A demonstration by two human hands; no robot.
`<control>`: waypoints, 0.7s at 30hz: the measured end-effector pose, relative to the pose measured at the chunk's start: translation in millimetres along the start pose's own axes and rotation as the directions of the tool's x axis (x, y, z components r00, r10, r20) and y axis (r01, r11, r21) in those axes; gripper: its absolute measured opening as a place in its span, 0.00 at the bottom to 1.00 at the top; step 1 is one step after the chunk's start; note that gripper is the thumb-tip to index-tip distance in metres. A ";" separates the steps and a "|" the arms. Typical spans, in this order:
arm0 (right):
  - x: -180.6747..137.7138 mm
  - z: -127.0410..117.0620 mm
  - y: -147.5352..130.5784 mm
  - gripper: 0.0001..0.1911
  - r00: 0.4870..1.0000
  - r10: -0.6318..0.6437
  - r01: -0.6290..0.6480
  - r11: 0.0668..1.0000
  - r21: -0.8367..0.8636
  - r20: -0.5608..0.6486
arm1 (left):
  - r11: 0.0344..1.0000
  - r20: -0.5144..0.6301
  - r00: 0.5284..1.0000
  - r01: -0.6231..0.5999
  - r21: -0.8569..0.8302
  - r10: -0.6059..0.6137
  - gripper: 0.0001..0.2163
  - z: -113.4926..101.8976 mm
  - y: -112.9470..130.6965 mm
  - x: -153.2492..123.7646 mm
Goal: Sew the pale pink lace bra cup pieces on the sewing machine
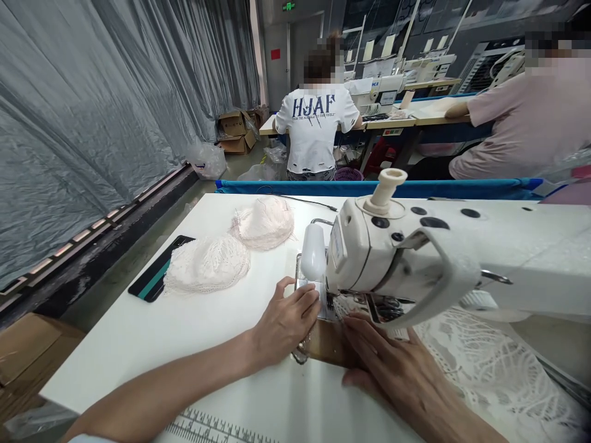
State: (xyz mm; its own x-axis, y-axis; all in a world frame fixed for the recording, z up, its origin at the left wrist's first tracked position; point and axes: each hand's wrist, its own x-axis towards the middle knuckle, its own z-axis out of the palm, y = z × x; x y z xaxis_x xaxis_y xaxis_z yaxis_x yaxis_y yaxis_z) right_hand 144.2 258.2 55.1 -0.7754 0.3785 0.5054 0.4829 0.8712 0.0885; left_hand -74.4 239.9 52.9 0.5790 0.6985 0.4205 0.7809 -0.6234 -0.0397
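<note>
A white sewing machine [369,246] stands over the white table [240,357]. My left hand [289,320] rests by the metal plate left of the needle area, fingers bent and close together; whatever lies under its fingertips is hidden. My right hand [397,357] lies palm down, its fingers stretched beneath the machine head, touching the edge of white lace fabric [489,363]. This lace spreads to the right under the machine arm, and part of it shows near the needle. The presser foot is mostly hidden. A brown strip [330,344] lies between my hands.
Two lace cups, one white [207,264] and one pale pink [264,223], lie on the table's left, near a dark phone-like slab [150,280]. A ruler [212,426] lies at the front. Two people [318,123] sit at machines beyond the blue cloth edge [277,187].
</note>
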 end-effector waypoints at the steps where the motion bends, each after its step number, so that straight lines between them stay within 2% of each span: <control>1: 0.2 0.7 0.2 0.26 1.000 0.011 -0.011 1.000 -0.014 -0.004 | 1.000 -0.004 1.000 -0.001 0.005 0.001 0.13 0.0 0.1 0.0; 6: 1.3 8.6 0.8 0.30 0.997 0.083 -0.083 0.988 -0.127 -0.005 | 1.000 -0.024 1.000 -0.002 0.012 0.002 0.13 0.4 -0.2 -1.0; 9: 1.7 16.2 1.9 0.23 0.993 0.118 -0.119 0.981 -0.156 -0.015 | 1.000 -0.046 0.999 -0.021 -0.008 0.020 0.14 -0.6 3.2 -0.8; 11: 2.0 15.9 2.5 0.16 0.991 0.134 -0.135 0.985 -0.106 -0.016 | 0.999 -0.044 0.999 -0.020 -0.036 0.019 0.15 -4.6 8.5 -0.6; 12: 2.3 12.3 2.3 0.15 0.991 0.131 -0.131 0.991 -0.030 0.004 | 0.998 -0.032 0.999 -0.008 -0.059 0.006 0.16 -8.2 12.0 -1.2; 14: 3.4 -3.5 0.3 0.14 0.987 0.105 -0.132 0.961 0.241 0.121 | 0.988 0.019 0.999 0.039 -0.151 -0.036 0.18 -18.1 20.3 -4.8; 15: 4.3 -15.2 -1.3 0.12 0.975 0.085 -0.165 0.897 0.409 0.207 | 0.970 0.056 0.997 0.070 -0.231 -0.059 0.18 -24.3 24.9 -8.0; 16: 5.3 -28.5 -2.9 0.11 0.949 0.056 -0.231 0.795 0.561 0.311 | 0.936 0.101 0.991 0.115 -0.334 -0.086 0.19 -30.9 29.8 -11.9; 17: 6.2 -42.3 -4.1 0.09 0.915 0.063 -0.334 0.673 0.660 0.398 | 0.874 0.158 0.980 0.179 -0.453 -0.119 0.18 -37.9 34.9 -16.2; 18: 6.6 -55.3 -4.7 0.09 0.877 0.070 -0.431 0.550 0.716 0.475 | 0.772 0.233 0.960 0.263 -0.579 -0.152 0.17 -45.1 40.0 -20.7; 19: 6.2 -66.6 -4.6 0.10 0.847 0.061 -0.496 0.446 0.745 0.527 | 0.623 0.327 0.928 0.365 -0.692 -0.181 0.15 -52.5 45.1 -24.9; 21: 1.8 -80.7 -2.6 0.12 0.799 0.026 -0.579 0.307 0.755 0.601 | 0.219 0.528 0.826 0.562 -0.797 -0.199 0.13 -67.1 54.9 -32.0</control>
State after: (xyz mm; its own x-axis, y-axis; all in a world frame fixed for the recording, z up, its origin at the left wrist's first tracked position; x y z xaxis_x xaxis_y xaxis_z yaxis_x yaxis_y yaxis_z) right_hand 174.4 231.3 125.1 -0.8513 0.5131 -0.1099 0.2897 0.2849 -0.9137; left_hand -65.8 159.8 98.0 0.4467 0.8862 -0.1231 0.3100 -0.0242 0.9504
